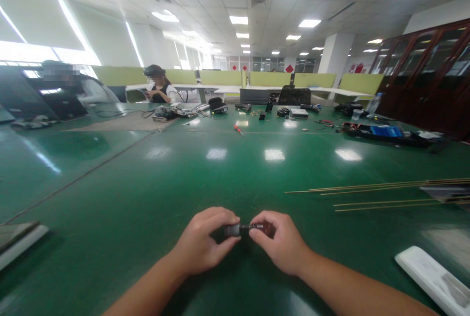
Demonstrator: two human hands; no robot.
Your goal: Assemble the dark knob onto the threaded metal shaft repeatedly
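Near the front middle of the table, my left hand (201, 242) is closed, thumb and fingers pinching a short grey-black cylinder (232, 230) that looks like a cap. Opposite it, my right hand (282, 242) grips a dark reddish-brown piece (269, 230), perhaps a small bottle; the fingers hide much of it. A thin dark section (245, 227) spans the gap between the two pieces, lying level in line with both. Whether they are joined as one object I cannot tell. Both hands are just above the green tabletop (220, 174).
Thin sticks (367, 188) lie at the right, with a white case (433, 277) nearer me. A red screwdriver (238, 129) lies farther off, before assorted small devices. A black tray with blue contents (385, 131) is at the far right. Two people sit beyond the table at the left.
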